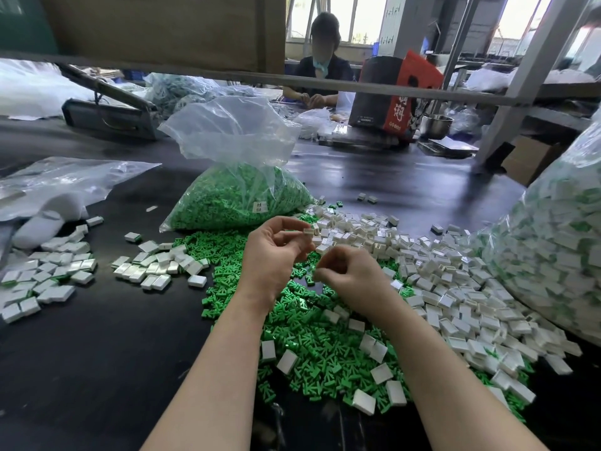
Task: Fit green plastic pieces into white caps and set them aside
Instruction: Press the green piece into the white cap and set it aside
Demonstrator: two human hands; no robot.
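My left hand (273,255) is raised above the green heap and pinches a small white cap (309,230) between fingertips. My right hand (351,275) hovers just below and right of it, fingers curled, pinching something small that I cannot make out. Loose green plastic pieces (312,346) lie heaped on the dark table under both hands. Empty white caps (455,288) spread in a pile to the right. Finished caps (153,265) lie in groups at the left.
A clear bag of green pieces (240,196) stands behind my hands. A large bag of caps (559,242) fills the right edge. Flat plastic bags (58,183) lie far left. Another person (322,60) sits across the table near a red and grey box (393,92).
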